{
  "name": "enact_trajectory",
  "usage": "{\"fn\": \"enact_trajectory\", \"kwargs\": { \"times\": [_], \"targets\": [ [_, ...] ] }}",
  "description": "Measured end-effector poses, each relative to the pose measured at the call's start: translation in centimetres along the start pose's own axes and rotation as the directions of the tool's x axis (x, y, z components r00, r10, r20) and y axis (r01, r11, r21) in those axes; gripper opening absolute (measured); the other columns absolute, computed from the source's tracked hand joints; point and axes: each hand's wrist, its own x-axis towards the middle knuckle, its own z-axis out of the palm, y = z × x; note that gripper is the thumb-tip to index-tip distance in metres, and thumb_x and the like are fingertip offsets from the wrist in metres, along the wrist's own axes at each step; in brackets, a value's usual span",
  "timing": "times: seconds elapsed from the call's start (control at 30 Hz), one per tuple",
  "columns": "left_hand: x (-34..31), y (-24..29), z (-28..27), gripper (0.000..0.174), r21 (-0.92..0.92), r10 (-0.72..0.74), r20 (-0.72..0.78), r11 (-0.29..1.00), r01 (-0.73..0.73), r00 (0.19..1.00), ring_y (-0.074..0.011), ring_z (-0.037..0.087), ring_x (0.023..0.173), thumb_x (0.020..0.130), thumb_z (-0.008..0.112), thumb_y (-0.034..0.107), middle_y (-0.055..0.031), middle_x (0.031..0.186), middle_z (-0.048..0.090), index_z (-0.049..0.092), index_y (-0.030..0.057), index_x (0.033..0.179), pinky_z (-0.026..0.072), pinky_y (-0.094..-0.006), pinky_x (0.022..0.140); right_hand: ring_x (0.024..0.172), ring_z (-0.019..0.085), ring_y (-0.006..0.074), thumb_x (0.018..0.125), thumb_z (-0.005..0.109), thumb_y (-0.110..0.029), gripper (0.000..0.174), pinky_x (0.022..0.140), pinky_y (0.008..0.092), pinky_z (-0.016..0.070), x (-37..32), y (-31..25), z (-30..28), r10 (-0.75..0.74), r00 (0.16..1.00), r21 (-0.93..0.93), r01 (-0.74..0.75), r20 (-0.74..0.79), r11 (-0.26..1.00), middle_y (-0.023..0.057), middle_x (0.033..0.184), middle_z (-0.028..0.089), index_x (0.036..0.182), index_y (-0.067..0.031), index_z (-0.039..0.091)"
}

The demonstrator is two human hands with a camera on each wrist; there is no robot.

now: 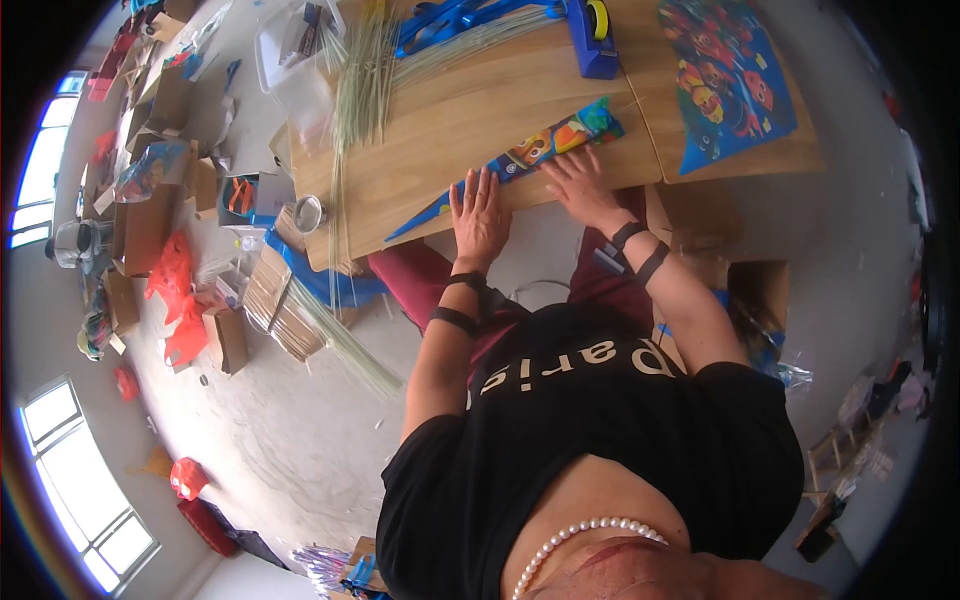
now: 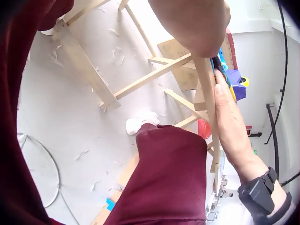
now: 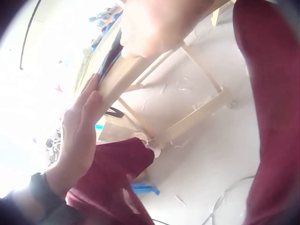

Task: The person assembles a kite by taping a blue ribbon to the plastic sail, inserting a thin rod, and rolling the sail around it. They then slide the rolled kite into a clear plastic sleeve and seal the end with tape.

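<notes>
A blue sheet (image 1: 535, 150) with a colourful cartoon print lies folded into a long, narrow strip near the table's front edge, its pointed end toward the left. My left hand (image 1: 480, 222) lies flat with straight fingers, the fingertips on the strip's lower middle. Further right, my right hand (image 1: 580, 185) has its fingers spread, pressing along the strip's near edge. In the left wrist view the right hand (image 2: 232, 126) rests along the tabletop edge. The right wrist view shows the left hand (image 3: 79, 131) reaching over that edge onto the dark strip.
Thin pale sticks (image 1: 365, 85) lie across the table's left side, beside blue ribbon (image 1: 450, 30). A blue tape dispenser (image 1: 595, 55) stands at the back. Another cartoon-printed sheet (image 1: 735, 110) lies at right. A round metal tin (image 1: 310, 213) sits at the left corner; cardboard boxes (image 1: 150, 225) crowd the floor.
</notes>
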Motion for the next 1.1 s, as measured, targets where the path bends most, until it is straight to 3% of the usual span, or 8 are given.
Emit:
{"fn": "enact_trajectory", "kwargs": {
  "times": [0.13,0.2,0.23,0.37,0.43,0.67,0.87,1.1],
  "targets": [
    [-0.1,0.0,-0.1,0.068,0.009,-0.011,0.057,1.0,0.011,0.998,-0.0329,0.027,0.155,0.096,0.066,0.035,-0.012,0.165,0.037,0.045,0.0045,0.153,0.0172,-0.06,0.124,0.15,0.036,0.0275,0.105,0.05,-0.039,0.054,0.125,0.0579,0.0149,-1.9,3.3,-1.0,0.136,0.99,-0.125,-0.141,-0.048,0.982,0.0127,0.16,0.043,0.153,-0.0135,0.047],
    [-0.1,-0.1,0.1,0.071,0.021,-0.01,0.066,1.0,0.009,0.998,-0.0325,0.026,0.156,0.096,0.066,0.038,-0.0113,0.165,0.036,0.044,0.0048,0.154,0.0169,-0.0602,0.124,0.15,0.036,0.0306,0.105,0.052,-0.034,0.056,0.124,0.0581,0.0193,-2.5,3.8,-1.3,0.397,0.904,-0.134,-0.418,-0.155,0.898,0.0148,0.161,0.04,0.154,-0.0083,0.045],
    [-0.1,-0.1,0.1,0.071,0.019,-0.01,0.066,1.0,0.009,0.998,-0.0322,0.026,0.156,0.096,0.067,0.037,-0.0107,0.166,0.035,0.043,0.005,0.155,0.0166,-0.0599,0.124,0.15,0.036,0.0306,0.105,0.052,-0.034,0.056,0.124,0.0581,0.0193,-2.5,3.3,-1.6,0.398,0.904,-0.137,-0.419,-0.156,0.897,0.0148,0.161,0.04,0.154,-0.0083,0.045],
    [-0.2,-0.3,0.2,0.073,0.008,0.011,0.047,1.0,-0.012,0.999,-0.0313,0.024,0.157,0.095,0.068,0.037,-0.0092,0.167,0.033,0.041,0.0052,0.156,0.0158,-0.0588,0.125,0.15,0.034,0.0384,0.101,0.06,-0.028,0.061,0.123,0.0594,0.0222,0.1,-1.9,-3.1,0.266,0.943,0.164,-0.236,-0.201,0.958,0.0165,0.165,0.031,0.156,-0.0087,0.041],
    [-0.1,-0.3,0.1,0.073,0.011,0.015,0.059,1.0,-0.015,0.998,-0.0314,0.025,0.157,0.095,0.068,0.037,-0.0093,0.167,0.033,0.041,0.0054,0.156,0.016,-0.0586,0.125,0.152,0.029,0.0389,0.099,0.062,-0.036,0.065,0.124,0.0611,0.0186,1.6,-3.8,-2.9,-0.104,0.984,0.03,0.109,-0.143,0.994,0.0164,0.166,0.03,0.158,-0.0168,0.04],
    [0.0,-0.3,-0.5,0.07,0.01,0.011,0.082,1.0,-0.012,0.997,-0.0316,0.027,0.155,0.094,0.07,0.036,-0.0104,0.166,0.035,0.045,0.01,0.154,0.019,-0.0584,0.124,0.157,0.013,0.0382,0.094,0.063,-0.059,0.076,0.124,0.0644,0.0124,2.0,-2.4,0.4,-0.005,0.993,-0.089,-0.005,-0.116,0.996,0.0125,0.169,0.021,0.161,-0.034,0.036],
    [1.1,-2.8,-2.5,0.06,0.024,0.112,0.174,0.993,-0.118,0.978,-0.0333,0.041,0.143,0.09,0.071,0.027,-0.015,0.155,0.045,0.055,0.0166,0.147,0.0329,-0.0572,0.112,0.157,0.01,0.0379,0.095,0.06,-0.061,0.075,0.123,0.0651,0.0113,2.0,-2.0,1.2,-0.013,0.995,-0.08,0.005,-0.101,0.997,0.0106,0.171,0.016,0.162,-0.037,0.033],
    [-0.8,-1.3,-3.0,0.06,-0.004,0.096,0.097,0.995,-0.096,0.991,-0.036,0.049,0.128,0.088,0.07,0.02,-0.0136,0.148,0.05,0.056,0.0185,0.146,0.0393,-0.0538,0.104,0.158,0.011,0.0364,0.094,0.059,-0.065,0.075,0.124,0.0635,0.0118,1.4,-1.7,0.5,-0.075,0.997,-0.089,0.073,-0.025,0.993,0.0098,0.171,0.02,0.16,-0.0371,0.037]
  ]
}}
